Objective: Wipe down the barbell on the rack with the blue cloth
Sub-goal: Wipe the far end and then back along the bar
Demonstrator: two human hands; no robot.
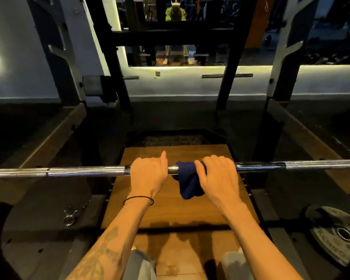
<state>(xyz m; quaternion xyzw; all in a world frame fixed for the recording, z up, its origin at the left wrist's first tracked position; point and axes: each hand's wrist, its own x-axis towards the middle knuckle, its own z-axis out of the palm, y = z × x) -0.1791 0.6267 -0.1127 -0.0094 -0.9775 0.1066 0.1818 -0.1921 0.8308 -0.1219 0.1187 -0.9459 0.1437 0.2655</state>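
Note:
A chrome barbell [85,171] runs level across the view at waist height on the black rack [113,63]. My left hand [149,174] grips the bar near its middle, fingers curled over the top. Just to its right, my right hand [218,176] wraps a dark blue cloth [188,182] around the bar. A loose end of the cloth hangs down below the bar. A short bare stretch of bar shows between the two hands.
A wooden platform [170,209] lies under the bar. A weight plate [337,233] lies flat on the floor at lower right. Spring collars [71,216] sit on the floor at lower left. A wall mirror [176,31] beyond the rack shows a person's reflection.

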